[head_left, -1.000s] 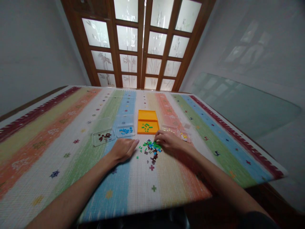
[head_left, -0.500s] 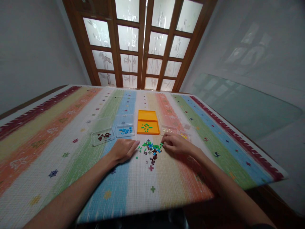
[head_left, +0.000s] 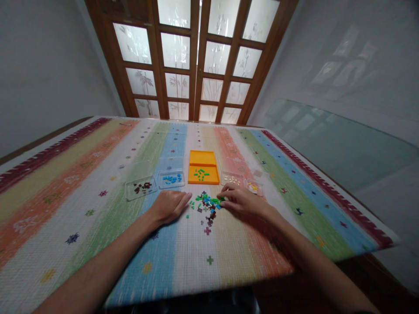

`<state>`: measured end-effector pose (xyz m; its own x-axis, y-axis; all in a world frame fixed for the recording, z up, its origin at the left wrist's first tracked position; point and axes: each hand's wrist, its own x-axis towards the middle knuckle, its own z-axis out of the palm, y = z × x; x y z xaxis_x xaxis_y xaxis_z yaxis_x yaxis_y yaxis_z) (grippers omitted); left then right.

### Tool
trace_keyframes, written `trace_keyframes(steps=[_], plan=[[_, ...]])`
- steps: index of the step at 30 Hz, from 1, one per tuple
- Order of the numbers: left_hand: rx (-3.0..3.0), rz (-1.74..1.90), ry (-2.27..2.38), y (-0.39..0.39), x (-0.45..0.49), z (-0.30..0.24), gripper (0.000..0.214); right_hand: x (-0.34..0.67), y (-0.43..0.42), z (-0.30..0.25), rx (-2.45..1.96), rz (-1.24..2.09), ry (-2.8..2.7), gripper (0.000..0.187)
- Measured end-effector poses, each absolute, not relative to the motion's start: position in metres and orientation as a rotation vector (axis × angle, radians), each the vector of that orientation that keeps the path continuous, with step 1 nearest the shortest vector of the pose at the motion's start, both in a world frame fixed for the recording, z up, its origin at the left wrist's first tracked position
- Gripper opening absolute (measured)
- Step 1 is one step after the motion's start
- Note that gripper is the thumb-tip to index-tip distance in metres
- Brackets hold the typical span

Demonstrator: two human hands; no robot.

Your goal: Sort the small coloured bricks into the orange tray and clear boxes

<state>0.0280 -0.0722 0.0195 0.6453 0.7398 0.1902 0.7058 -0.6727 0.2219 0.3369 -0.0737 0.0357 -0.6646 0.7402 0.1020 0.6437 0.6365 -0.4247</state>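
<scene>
A loose pile of small toy building bricks (head_left: 214, 213), mostly green, blue and dark brown, lies on the striped cloth between my hands. My right hand (head_left: 242, 200) reaches into the pile's right edge, its thumb and forefinger closed around a green brick (head_left: 222, 199). Left of the pile, my left hand (head_left: 169, 206) rests on the cloth with its fingers stretched toward the bricks. I see nothing held in it. Beyond the pile, an orange case (head_left: 203, 158) stands open with several green bricks (head_left: 201, 174) in its near half.
Clear boxes flank the orange case: one with brown bricks (head_left: 143, 187), one with blue bricks (head_left: 172, 179), one with cream bricks (head_left: 231, 179) and one with yellow bricks (head_left: 252, 186). The striped tablecloth (head_left: 124, 235) covers the table. A wood-framed glass door (head_left: 201, 74) stands behind.
My right hand has shifted slightly left, its fingertips now farther over the pile around a green brick. More of the cream and yellow boxes shows. My left hand has stayed put.
</scene>
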Motion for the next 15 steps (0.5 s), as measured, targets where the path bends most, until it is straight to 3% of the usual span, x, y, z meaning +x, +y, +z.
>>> trace_keyframes(steps=[15], plan=[[2.748, 0.454, 1.160, -0.072, 0.027, 0.019, 0.050, 0.331, -0.090, 0.022, -1.219, 0.206, -2.548, 0.015]])
